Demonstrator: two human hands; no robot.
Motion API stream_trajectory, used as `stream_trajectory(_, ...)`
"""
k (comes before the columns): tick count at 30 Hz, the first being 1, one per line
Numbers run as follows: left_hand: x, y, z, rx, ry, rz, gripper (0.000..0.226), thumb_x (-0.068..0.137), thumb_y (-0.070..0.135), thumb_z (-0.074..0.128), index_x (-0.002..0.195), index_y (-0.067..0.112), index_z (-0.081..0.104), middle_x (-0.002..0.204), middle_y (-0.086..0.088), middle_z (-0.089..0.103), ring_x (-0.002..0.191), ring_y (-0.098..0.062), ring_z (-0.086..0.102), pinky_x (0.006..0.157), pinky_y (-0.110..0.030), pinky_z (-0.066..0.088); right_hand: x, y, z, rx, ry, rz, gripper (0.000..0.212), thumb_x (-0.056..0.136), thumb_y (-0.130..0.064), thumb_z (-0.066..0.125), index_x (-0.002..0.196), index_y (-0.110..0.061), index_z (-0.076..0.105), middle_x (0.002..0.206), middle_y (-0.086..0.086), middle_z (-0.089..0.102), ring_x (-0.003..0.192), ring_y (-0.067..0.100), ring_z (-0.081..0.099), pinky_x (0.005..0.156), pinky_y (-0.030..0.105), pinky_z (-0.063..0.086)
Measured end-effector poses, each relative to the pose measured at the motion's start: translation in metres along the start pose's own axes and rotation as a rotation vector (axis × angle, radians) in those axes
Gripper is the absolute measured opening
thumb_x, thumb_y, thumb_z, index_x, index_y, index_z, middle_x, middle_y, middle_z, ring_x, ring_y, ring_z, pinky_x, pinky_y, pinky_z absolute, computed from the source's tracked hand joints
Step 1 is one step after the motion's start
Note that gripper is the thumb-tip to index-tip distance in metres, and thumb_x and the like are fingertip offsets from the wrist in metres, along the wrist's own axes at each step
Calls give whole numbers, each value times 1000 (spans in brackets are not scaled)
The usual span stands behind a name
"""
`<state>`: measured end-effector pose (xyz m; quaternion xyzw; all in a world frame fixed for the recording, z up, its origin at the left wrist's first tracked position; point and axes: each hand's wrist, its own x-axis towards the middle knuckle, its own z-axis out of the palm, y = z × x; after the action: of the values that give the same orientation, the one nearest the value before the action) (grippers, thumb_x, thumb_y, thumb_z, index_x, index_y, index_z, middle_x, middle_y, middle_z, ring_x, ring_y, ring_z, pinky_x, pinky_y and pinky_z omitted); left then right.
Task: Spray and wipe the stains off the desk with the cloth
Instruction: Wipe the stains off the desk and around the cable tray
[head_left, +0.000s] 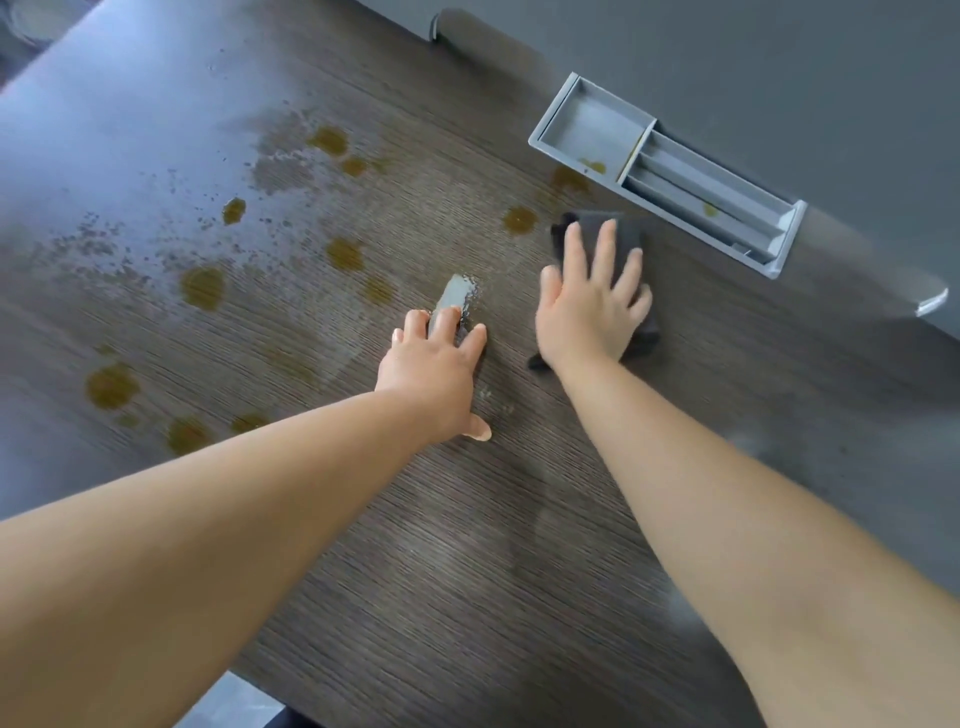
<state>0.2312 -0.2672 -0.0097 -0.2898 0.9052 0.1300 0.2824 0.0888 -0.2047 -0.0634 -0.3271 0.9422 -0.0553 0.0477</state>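
Right hand (587, 306) flat on cloth (629, 231)

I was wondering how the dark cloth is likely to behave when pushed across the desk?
The cloth is probably soft and floppy: its edges stick out rumpled from under the flat right hand. It looks thin, so likely light. On the smooth, spray-speckled desk it should slide easily, though it may bunch unless pressed flat.

— What's worn on the arms?
— Nothing: the left forearm (208, 519), from eight o'clock, and the right forearm (753, 519), from five o'clock, are bare.
— The hands?
— The left hand (434, 379) and right hand (587, 306) are bare too, with a short left thumbnail (483, 433).
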Motion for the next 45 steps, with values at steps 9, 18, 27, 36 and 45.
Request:
stream_trajectory(9, 0, 2, 0, 22, -22, 4, 109, 70, 63, 67, 150, 25, 2, 155, -6, 2, 139, -35, 8, 111, -45, 25, 33, 24, -2, -53, 7, -131, 49, 102, -38, 27, 151, -33, 20, 160, 0, 12, 145, 31, 12, 113, 52, 17)
stream_trajectory(18, 4, 0, 2, 17, -27, 10, 109, 73, 62, 65, 150, 23, -2, 156, -8, -3, 140, -36, 3, 115, -48, 16, -1, 27, 3, -68, -35, -756, 49, 97, -43, 35, 143, -26, 41, 153, 7, 33, 137, 39, 33, 104, 55, 31)
stream_trajectory(27, 3, 2, -1, -4, -34, -6, 110, 72, 60, 68, 150, 23, 1, 155, -7, -2, 140, -36, 4, 114, -48, 17, 47, -28, 3, -23, -1, -141, 54, 99, -46, 27, 150, -31, 21, 160, 2, 11, 144, 36, 13, 110, 54, 17)
stream_trajectory(36, 3, 2, 1, 9, -24, 7, 109, 71, 62, 67, 150, 23, 2, 154, -7, 0, 138, -34, 8, 114, -48, 18, 64, 1, -1, -34, -21, -230, 51, 100, -42, 29, 150, -34, 21, 161, -2, 10, 146, 30, 11, 113, 52, 16)
stream_trajectory(45, 4, 1, 1, 11, -19, 14, 108, 72, 61, 66, 150, 22, 3, 155, -9, 0, 139, -36, 7, 114, -49, 17, 40, 8, 2, -86, -111, -820, 53, 95, -46, 31, 145, -31, 37, 156, 2, 27, 141, 35, 26, 107, 53, 24)
